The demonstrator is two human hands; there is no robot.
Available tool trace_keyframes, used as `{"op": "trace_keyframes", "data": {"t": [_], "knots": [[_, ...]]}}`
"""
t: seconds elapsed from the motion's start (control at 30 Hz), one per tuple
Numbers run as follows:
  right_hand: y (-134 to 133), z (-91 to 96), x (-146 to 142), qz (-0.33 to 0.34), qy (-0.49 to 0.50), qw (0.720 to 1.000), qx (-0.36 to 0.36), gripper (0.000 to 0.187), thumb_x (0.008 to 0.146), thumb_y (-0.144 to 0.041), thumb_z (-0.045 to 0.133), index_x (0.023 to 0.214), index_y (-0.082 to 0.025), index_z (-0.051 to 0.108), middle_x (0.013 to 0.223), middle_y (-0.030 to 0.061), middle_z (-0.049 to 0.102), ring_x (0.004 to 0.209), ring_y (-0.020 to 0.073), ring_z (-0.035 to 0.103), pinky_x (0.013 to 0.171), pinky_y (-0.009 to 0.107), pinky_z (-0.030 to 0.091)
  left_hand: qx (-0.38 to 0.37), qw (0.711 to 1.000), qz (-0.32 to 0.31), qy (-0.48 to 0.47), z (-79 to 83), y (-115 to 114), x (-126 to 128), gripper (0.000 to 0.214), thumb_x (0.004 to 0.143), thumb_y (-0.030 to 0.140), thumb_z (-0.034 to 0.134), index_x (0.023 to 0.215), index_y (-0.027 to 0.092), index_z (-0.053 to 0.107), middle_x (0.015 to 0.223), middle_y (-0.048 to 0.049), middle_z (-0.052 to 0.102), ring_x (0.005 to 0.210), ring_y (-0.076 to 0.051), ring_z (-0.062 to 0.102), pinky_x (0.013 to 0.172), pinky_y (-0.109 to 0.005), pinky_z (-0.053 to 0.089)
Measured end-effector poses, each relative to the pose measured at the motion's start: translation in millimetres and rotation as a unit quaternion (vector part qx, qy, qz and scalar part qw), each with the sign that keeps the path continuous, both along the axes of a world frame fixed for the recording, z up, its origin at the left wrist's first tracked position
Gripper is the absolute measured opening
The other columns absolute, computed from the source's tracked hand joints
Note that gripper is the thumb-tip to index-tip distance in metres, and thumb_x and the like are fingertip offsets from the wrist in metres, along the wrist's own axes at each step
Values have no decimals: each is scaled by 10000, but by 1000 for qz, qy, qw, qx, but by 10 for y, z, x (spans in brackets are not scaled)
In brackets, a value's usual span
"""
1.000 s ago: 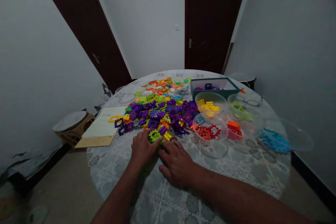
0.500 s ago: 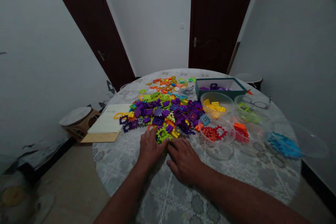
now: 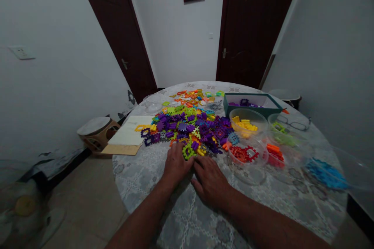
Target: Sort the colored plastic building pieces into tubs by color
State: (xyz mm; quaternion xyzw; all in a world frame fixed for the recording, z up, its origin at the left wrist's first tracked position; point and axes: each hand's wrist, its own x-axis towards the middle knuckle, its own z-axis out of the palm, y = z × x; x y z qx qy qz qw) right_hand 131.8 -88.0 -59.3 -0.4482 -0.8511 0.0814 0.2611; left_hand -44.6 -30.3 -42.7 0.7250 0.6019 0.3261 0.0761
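A heap of small plastic building pieces (image 3: 189, 122), mostly purple with green, orange and yellow ones, covers the middle of a round table (image 3: 163, 210) with a lace cloth. My left hand (image 3: 176, 164) rests at the heap's near edge, fingers curled against a green piece (image 3: 187, 150). My right hand (image 3: 210, 181) lies beside it, palm down, its fingertips touching the same spot. What, if anything, either hand grips is hidden under the fingers.
Clear bowls hold sorted pieces: yellow (image 3: 247, 122), red (image 3: 245, 153), orange (image 3: 274, 155), green (image 3: 282, 132), blue (image 3: 327, 173). A teal box (image 3: 251, 101) stands behind them, glasses (image 3: 293, 123) at the right. A white board (image 3: 127, 138) overhangs the left edge above a stool (image 3: 95, 130).
The view has swung left and up, so the table sits further right in the picture. Both hands stay at the heap's near edge by the green piece.
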Motion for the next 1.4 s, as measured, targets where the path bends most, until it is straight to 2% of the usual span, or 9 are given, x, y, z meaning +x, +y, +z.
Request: {"op": "trace_keyframes", "data": {"t": [0.37, 0.57, 0.67, 0.83, 0.97, 1.13, 1.23, 1.4], "knots": [[6, -28, -4, -3, -3, 1000, 7, 603, 925, -271, 661, 1496, -147, 509, 1489, 176, 526, 1401, 341, 454, 1246, 556, 338, 42, 999, -30, -11, 52, -7, 17, 456, 814, 201, 720, 1257, 230, 614, 1225, -106, 644, 1198, -306, 589, 1091, -500, 463], [-10, -31, -19, -18, -9, 1000, 3, 584, 946, -291, 638, 1496, -131, 520, 1499, 188, 521, 1418, 343, 439, 1253, 547, 324, 37, 996, -18, -73, -23, 11, -34, 752, 813, 208, 709, 1522, 212, 457, 1492, -143, 552, 1435, -326, 476, 1228, -535, 359], [-9, -25, -25, -23, -10, 1000, -4, 596, 941, -299, 647, 1504, -150, 522, 1495, 180, 529, 1408, 342, 450, 1246, 545, 333, 26, 995, -15, -93, -51, 15, -54, 812, 811, 202, 695, 1569, 219, 404, 1566, -145, 496, 1490, -323, 428, 1254, -537, 324], [7, -55, -25, -23, 9, 1000, 6, 575, 919, -280, 662, 1466, -146, 549, 1482, 184, 537, 1396, 342, 458, 1237, 545, 349, -2, 995, 3, -102, -28, 1, -48, 741, 829, 288, 732, 1515, 209, 464, 1531, -158, 522, 1475, -340, 449, 1246, -552, 328], [20, -91, -24, -31, 20, 999, 16, 587, 921, -270, 653, 1479, -136, 529, 1478, 192, 531, 1391, 343, 456, 1221, 548, 369, 9, 995, 21, -102, 14, -6, -33, 574, 830, 316, 750, 1376, 240, 586, 1379, -129, 595, 1373, -312, 543, 1202, -513, 395], [19, -107, -35, -43, 13, 999, 16, 610, 930, -292, 666, 1494, -113, 518, 1487, 205, 521, 1408, 349, 442, 1227, 532, 362, 7, 995, 22, -96, 50, -4, -17, 477, 810, 307, 757, 1259, 193, 643, 1244, -115, 626, 1247, -293, 607, 1129, -483, 462], [20, -100, -41, -55, 10, 998, 15, 635, 939, -298, 664, 1518, -98, 495, 1506, 215, 511, 1416, 349, 437, 1226, 527, 367, -14, 994, 17, -107, 63, 1, 13, 446, 803, 280, 752, 1226, 183, 652, 1256, -124, 653, 1254, -298, 607, 1130, -487, 456], [33, -88, -33, -67, 10, 998, 9, 609, 948, -271, 648, 1510, -83, 507, 1517, 216, 517, 1424, 357, 436, 1223, 530, 378, -39, 988, 9, -147, 91, 20, 48, 531, 807, 228, 745, 1321, 204, 613, 1379, -135, 644, 1333, -294, 587, 1185, -498, 407]]}}
